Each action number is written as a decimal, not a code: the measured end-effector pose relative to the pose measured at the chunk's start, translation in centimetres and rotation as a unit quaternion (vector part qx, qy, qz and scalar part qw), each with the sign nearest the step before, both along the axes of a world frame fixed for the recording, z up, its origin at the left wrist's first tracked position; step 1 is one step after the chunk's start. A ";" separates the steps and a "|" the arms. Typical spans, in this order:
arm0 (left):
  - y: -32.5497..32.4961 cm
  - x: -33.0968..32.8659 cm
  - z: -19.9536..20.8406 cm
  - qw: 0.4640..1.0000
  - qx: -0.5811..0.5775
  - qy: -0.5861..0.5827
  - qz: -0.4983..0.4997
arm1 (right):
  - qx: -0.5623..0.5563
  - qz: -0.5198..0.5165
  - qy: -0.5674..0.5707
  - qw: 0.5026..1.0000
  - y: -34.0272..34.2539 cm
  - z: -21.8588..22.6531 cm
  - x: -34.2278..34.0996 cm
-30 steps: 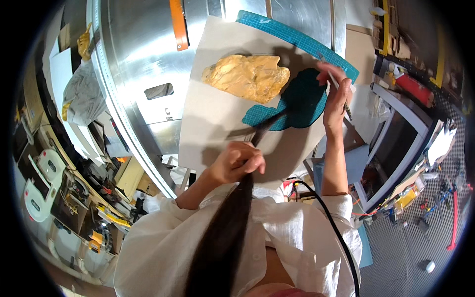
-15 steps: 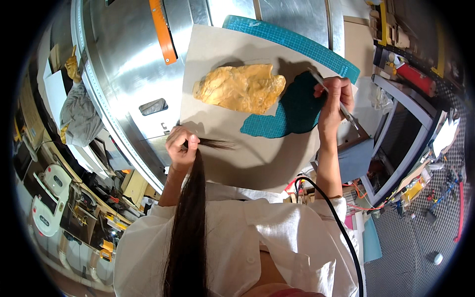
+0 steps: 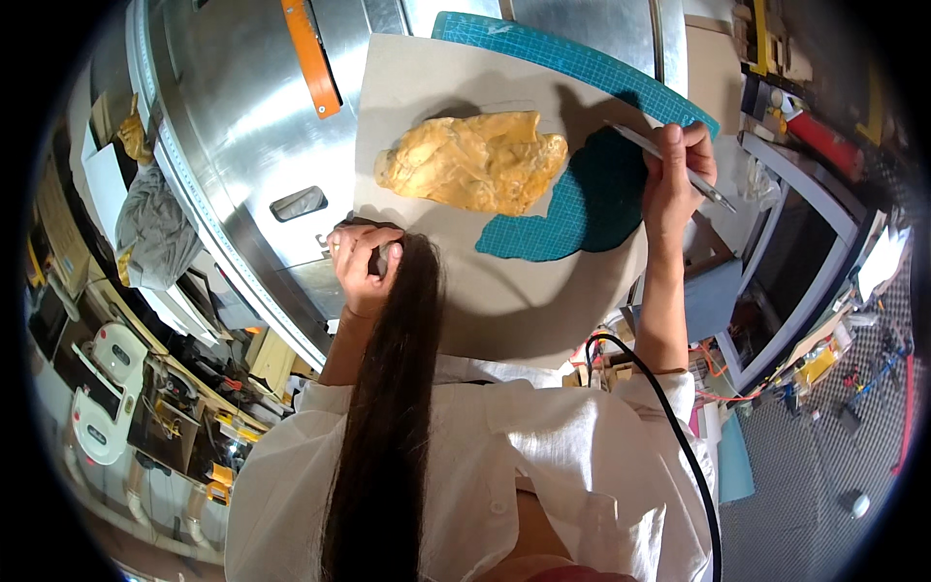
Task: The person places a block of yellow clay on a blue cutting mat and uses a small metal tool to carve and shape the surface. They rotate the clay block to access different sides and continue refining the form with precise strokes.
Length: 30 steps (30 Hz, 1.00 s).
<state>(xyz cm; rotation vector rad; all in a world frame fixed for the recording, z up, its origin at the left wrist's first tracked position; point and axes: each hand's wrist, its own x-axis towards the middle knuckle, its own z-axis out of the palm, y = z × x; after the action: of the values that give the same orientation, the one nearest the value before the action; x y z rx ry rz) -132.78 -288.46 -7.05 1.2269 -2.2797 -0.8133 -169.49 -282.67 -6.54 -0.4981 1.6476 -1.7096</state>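
Note:
My right hand (image 3: 679,179) is closed round a slim silver pen-shaped tool (image 3: 713,189), above the right side of a grey-beige cardboard sheet (image 3: 543,310). Through an irregular opening in the sheet shows a teal gridded cutting mat (image 3: 514,238), partly in shadow. A crumpled-looking, golden-yellow rock-like piece (image 3: 475,160) lies on the cardboard, left of the opening. At the sheet's left edge, my left hand (image 3: 364,267) has its fingers curled; what they hold, if anything, is hidden in dark shadow. A long dark hank of hair (image 3: 388,388) hangs beside that hand and covers part of it.
An orange-handled saw-like tool (image 3: 312,63) lies on the metal table (image 3: 233,107). To the left are a grey cloth (image 3: 160,228) and a white device (image 3: 109,393). A grey-framed cabinet (image 3: 795,262) stands at right. A black cable (image 3: 669,417) runs past my right arm.
My left hand no longer has the hair between its fingers; the hair has swung right, in front of the hand. My right hand has moved slightly up and right with the tool.

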 end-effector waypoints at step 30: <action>0.0 -0.1 -0.1 1.000 0.003 0.012 0.004 | 0.046 0.183 0.046 0.981 -1.9 0.7 -0.4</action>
<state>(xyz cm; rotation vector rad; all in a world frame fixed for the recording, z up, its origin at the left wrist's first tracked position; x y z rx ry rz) -132.83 -288.42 -7.15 1.2215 -2.2532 -0.8297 -169.86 -284.58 -5.85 -0.7924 1.5746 -1.3516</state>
